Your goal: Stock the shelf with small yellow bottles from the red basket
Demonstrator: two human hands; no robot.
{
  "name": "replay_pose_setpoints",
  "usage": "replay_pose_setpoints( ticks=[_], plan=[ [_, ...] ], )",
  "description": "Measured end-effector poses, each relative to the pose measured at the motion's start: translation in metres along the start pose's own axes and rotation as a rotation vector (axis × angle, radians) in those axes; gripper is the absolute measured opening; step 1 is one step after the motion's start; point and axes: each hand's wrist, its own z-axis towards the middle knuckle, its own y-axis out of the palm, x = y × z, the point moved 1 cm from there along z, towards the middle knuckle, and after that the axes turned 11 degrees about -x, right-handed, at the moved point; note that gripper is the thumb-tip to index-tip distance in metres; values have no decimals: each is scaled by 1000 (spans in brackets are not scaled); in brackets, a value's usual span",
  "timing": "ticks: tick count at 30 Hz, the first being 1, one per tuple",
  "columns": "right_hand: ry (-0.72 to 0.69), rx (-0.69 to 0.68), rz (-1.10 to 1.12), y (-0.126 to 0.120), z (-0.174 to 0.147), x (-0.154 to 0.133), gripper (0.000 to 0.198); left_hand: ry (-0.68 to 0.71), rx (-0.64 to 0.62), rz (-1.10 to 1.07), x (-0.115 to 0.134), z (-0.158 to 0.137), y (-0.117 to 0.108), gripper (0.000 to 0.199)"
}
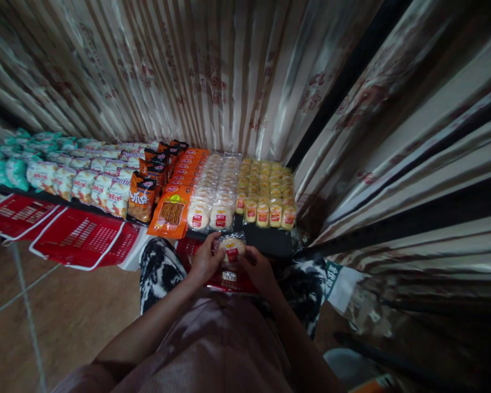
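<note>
My left hand [207,261] and my right hand [260,271] grip a round pale cake [232,249] in a clear wrapper with a red label, one from each side. Just below it, over my lap, a smaller shiny wrapped item [229,276] shows above a red bag [244,285]; what it is I cannot tell. In front of my hands stand rows of similar wrapped round cakes [210,188]. To their right are rows of small yellow wrapped cakes [268,191], and to their left overlapping orange packets of brown sticks [172,210].
A long black board [265,240] bears the snacks. Farther left are orange-and-black packets [141,197], white packets [98,188] and green packets [16,172]. Red bags [76,234] hang along the front edge. A pleated curtain [213,76] rises behind; tiled floor [8,305] lies lower left.
</note>
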Motion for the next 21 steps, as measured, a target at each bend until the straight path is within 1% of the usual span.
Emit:
replay_pose_setpoints(
  ticks=[2,4,6,9,11,13,18,21],
  plan=[
    [-9,-15,-1,7,4,-4,43,-1,41,24,1,-2,-5,47],
    [-32,-37,-65,11,8,-11,45,8,71,41,2,-2,-11,48],
    [-61,-33,-211,14,13,-18,37,32,99,52,4,-1,-16,48],
    [-120,76,-526,14,20,-28,24,73,119,118,5,1,-23,48],
    [-159,137,-663,15,23,-34,20,96,116,175,6,4,-26,48],
    [-168,150,-686,16,27,-38,18,118,125,213,7,6,-28,48],
    [-158,178,-631,22,38,-38,18,156,185,280,3,11,-29,49],
    [-137,195,-619,23,45,-34,18,224,234,330,-3,12,-27,51]
  ],
)
